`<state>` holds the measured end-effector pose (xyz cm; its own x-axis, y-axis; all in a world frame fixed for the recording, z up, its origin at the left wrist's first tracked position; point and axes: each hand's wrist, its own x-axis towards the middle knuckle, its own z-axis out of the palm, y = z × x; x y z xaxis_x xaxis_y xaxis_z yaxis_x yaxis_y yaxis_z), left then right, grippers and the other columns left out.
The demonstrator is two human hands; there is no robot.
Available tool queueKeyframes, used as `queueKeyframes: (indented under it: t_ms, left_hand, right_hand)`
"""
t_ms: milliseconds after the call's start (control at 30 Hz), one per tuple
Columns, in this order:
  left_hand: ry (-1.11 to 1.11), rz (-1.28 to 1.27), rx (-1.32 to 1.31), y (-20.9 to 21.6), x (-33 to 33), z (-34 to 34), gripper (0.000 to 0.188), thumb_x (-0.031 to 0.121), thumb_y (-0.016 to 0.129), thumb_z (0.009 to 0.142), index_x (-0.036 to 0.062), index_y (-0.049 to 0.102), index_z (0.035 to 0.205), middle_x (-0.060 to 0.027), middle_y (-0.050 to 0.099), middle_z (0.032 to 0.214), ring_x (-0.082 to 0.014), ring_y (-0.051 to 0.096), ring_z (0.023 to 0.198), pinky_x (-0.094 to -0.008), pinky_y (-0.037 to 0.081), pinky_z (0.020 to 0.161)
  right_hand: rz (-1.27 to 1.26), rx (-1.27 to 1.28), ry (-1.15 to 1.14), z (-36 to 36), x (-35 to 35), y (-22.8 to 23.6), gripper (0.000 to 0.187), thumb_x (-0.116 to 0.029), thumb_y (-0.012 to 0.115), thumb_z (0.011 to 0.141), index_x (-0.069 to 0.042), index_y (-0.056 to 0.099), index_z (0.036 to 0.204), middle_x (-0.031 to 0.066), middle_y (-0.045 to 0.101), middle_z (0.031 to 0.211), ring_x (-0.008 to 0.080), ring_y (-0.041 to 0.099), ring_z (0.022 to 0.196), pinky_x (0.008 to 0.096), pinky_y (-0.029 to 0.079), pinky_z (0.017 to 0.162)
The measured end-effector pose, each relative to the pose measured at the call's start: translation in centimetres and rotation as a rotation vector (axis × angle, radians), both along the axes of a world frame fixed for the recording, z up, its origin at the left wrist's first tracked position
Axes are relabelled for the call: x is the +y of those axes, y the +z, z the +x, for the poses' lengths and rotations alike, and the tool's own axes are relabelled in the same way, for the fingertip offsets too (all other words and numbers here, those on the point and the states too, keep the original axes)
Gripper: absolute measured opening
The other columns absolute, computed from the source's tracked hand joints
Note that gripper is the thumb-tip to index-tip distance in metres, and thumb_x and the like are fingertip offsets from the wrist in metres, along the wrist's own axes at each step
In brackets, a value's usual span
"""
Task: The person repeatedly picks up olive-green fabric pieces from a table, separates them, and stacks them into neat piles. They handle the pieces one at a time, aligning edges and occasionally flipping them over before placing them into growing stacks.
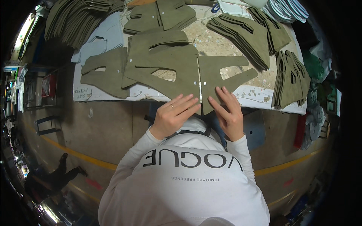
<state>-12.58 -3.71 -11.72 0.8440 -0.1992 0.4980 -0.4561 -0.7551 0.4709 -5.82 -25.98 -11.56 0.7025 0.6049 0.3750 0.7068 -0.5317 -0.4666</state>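
Note:
Two olive-green cut fabric pieces lie edge to edge at the near table edge, a left piece (184,64) and a right piece (209,69). Each has a cut-out slot and a small white sticker beside the shared seam line, and their lower ends overhang the table. My left hand (171,117) rests on the lower part of the left piece, fingers stretched out; a ring shows on one finger. Spread fingers of my right hand (229,115) touch the lower part of the right piece. Neither hand grips anything.
Beside the left piece lies another olive piece (107,77). Stacks of similar pieces stand at the back (160,17), far left (75,22), back right (241,35) and right edge (289,79). Light grey fabric (105,35) lies on the white-edged table (256,98).

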Motion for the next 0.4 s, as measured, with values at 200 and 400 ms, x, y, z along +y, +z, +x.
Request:
queueKeyframes:
  t_ms: [200,400]
  left_hand:
    - [-0.076,0.009,0.027,1.9,-0.2,0.3,0.034,0.01,0.075,0.075,0.0088,0.073,0.108,-0.0091,0.07,0.113,-0.0253,0.067,0.107,-0.0391,0.056,0.088]
    - [0.26,-0.102,0.135,8.1,8.8,4.6,0.033,0.023,0.077,0.079,0.011,0.073,0.11,-0.0109,0.071,0.112,-0.0244,0.07,0.101,-0.0345,0.054,0.089]
  right_hand:
    - [-0.007,0.052,0.05,0.1,0.4,1.4,0.045,-0.004,0.069,0.076,-0.016,0.07,0.119,0.0122,0.058,0.135,0.0341,0.054,0.125,0.0459,0.042,0.103]
    - [0.2,0.291,0.066,7.2,-1.5,5.7,0.033,-0.019,0.075,0.078,-0.01,0.074,0.11,0.0146,0.066,0.121,0.0304,0.059,0.118,0.0418,0.042,0.102]
